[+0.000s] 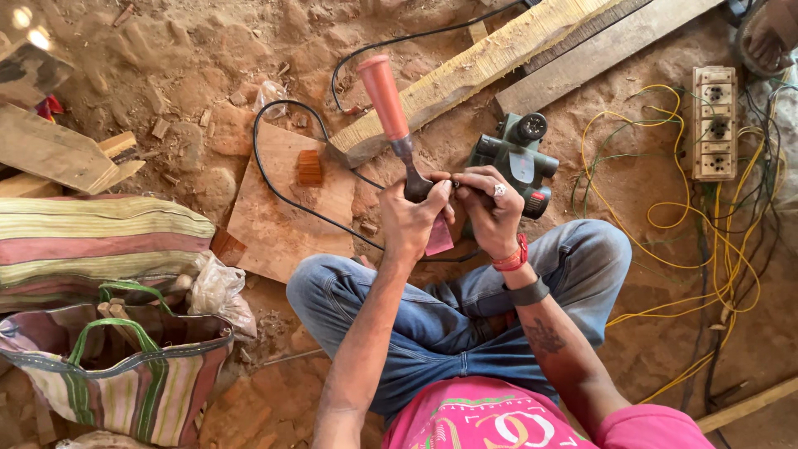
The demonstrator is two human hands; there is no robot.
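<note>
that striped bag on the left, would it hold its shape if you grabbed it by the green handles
Probably not: the striped bag looks like soft woven fabric, its mouth sagging open. The green handles flop over. Wood pieces inside likely give it some weight.

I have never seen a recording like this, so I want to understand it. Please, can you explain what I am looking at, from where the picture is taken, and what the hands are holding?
There is no machine here: a person sits cross-legged on a dirt floor, and a camera on their head looks down, so you see their own arms and jeans. The left hand grips a chisel with an orange handle, near its metal part. The right hand pinches the tool's tip area; a small pink piece shows just below the hands, and what it is cannot be told. Behind the hands lies a green power tool with a black cable. Around are wooden planks, a flat wood board, a striped bag, yellow wires and a socket strip.
</note>
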